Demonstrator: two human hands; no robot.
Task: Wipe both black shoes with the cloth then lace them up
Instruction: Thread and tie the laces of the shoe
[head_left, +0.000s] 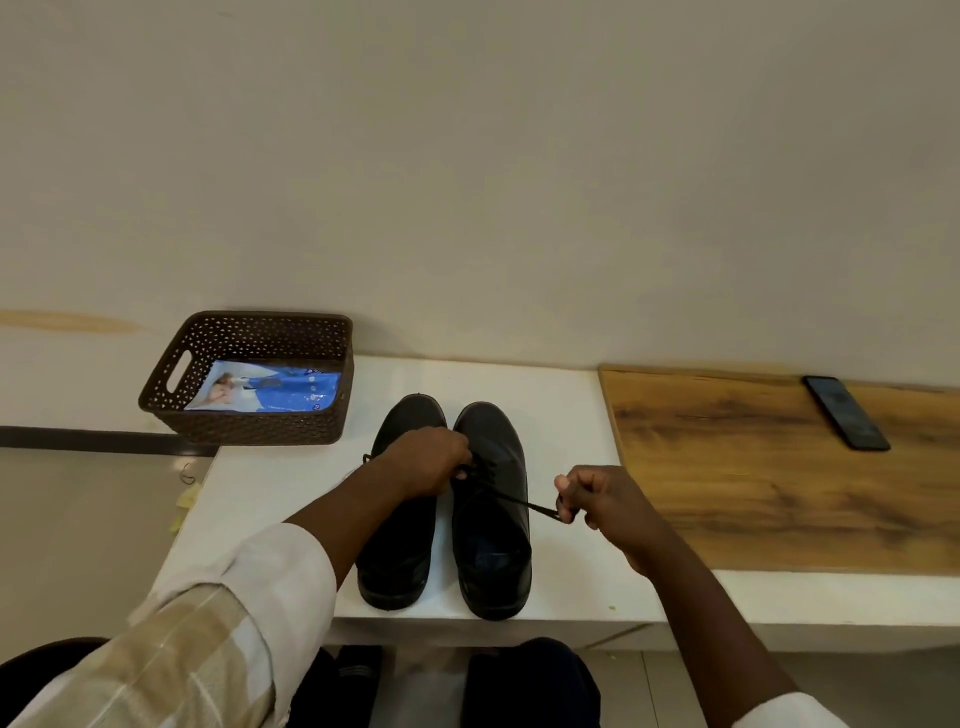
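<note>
Two black shoes (447, 499) side by side at tabletop (566, 415) front edge. Left hand (428, 460) and right hand (592, 496) each pinch the one lace (514, 500) on the right-side shoe. One basket (249, 379) at left edge, one phone (845, 413) far right.

cream plaid sleeve (208, 623), rolled cuff

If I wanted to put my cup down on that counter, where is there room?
Bare white counter lies between the right shoe and the wooden board; the board is free left of the phone. A smaller patch sits below the basket. The middle is crowded: both shoes, left hand, right hand, lace.
</note>
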